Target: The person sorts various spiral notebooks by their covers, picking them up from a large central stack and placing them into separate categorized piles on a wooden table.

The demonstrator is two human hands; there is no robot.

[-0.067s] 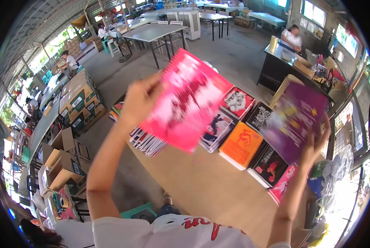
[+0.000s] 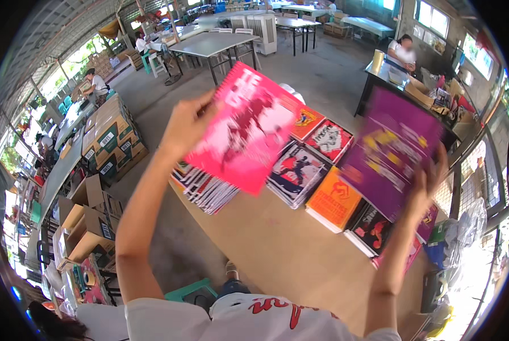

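Note:
My left hand [image 2: 187, 129] pinches a pink spiral notebook [image 2: 249, 128] by its upper left edge, holding it raised over the table. My right hand [image 2: 426, 184] grips a purple notebook [image 2: 389, 149] at its right edge, also in the air. Below the pink one sits a stack of spiral notebooks [image 2: 212, 196]. Between the two held notebooks are stacks topped by a dark blue and white notebook [image 2: 299, 170], a red one with a white drawing [image 2: 330, 139] and an orange one [image 2: 335, 196]. A black notebook with a red figure [image 2: 372, 230] lies below the purple one, which partly covers the rows.
The brown tabletop [image 2: 277, 244] stretches toward me. Cardboard cartons [image 2: 112, 133] are piled at the left, with opened boxes [image 2: 90, 221] nearer. A green stool [image 2: 189, 290] stands by my foot. Clear plastic [image 2: 467, 227] hangs at the right. Other people sit at distant tables.
Both held notebooks have shifted a little up and to the left. The purple one now faces me more squarely, and more of the red and orange notebooks behind the pink one shows.

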